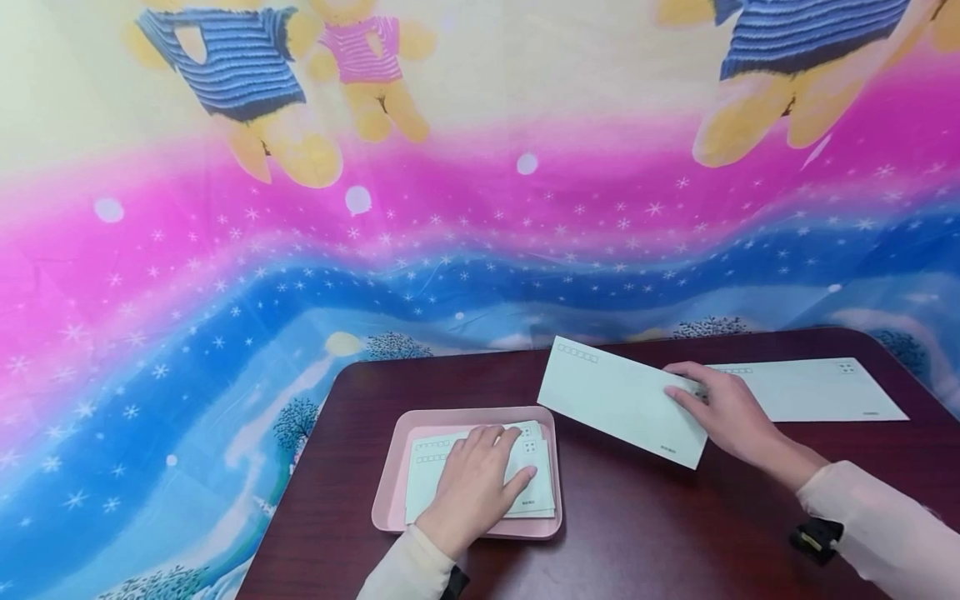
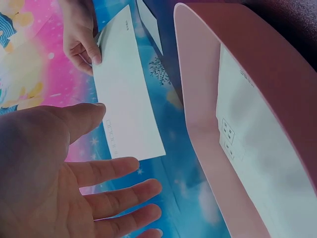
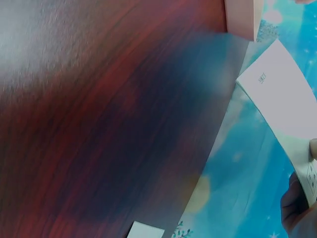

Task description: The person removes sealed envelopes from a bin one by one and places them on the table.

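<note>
My right hand [image 1: 731,412] pinches a pale envelope [image 1: 622,404] by its right end, thumb on the front face. The envelope is tilted and raised above the table, its left end toward the pink tray [image 1: 390,483]. In the tray lie several stacked envelopes [image 1: 536,479], slightly fanned. Above that stack hovers my left hand [image 1: 480,479], fingers spread; the left wrist view shows the same hand [image 2: 94,173] with its fingers extended and nothing in them. Another envelope [image 1: 825,392] lies on the table behind the right hand, partly hidden by it.
The dark reddish-brown table [image 1: 637,533] has rounded far corners. Behind it hangs a cloth backdrop [image 1: 480,217] printed with bears and snowflakes. Black bands [image 1: 817,540] sit at the wrists below pale sleeves.
</note>
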A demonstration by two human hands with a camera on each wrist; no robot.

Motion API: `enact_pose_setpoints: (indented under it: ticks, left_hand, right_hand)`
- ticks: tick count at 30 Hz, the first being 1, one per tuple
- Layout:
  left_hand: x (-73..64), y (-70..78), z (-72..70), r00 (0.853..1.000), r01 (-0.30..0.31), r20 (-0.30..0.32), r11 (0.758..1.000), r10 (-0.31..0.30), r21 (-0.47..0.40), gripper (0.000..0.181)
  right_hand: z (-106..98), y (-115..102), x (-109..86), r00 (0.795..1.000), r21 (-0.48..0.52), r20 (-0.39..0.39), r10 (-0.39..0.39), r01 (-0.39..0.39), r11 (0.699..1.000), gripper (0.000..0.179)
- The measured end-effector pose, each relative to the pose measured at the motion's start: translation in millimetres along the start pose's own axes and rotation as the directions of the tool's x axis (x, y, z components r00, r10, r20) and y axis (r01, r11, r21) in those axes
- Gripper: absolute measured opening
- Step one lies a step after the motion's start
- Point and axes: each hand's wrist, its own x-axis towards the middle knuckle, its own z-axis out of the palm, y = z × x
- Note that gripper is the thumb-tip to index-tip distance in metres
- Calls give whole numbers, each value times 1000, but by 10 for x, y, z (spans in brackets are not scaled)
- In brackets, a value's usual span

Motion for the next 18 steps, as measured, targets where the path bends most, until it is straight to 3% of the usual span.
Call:
enact_pose_setpoints:
  ticks: [6,18]
  left_hand:
    - [23,10,16,1000,-11,-24,1000,10,-3,51]
    - [71,44,35,1000,-11,3,1000,11,2,52]
  right_hand:
    - [-36,79,19,1000,-18,13,28,-27,999,28]
    - [55,262,-4,990,-6,110,89,-89,996,32]
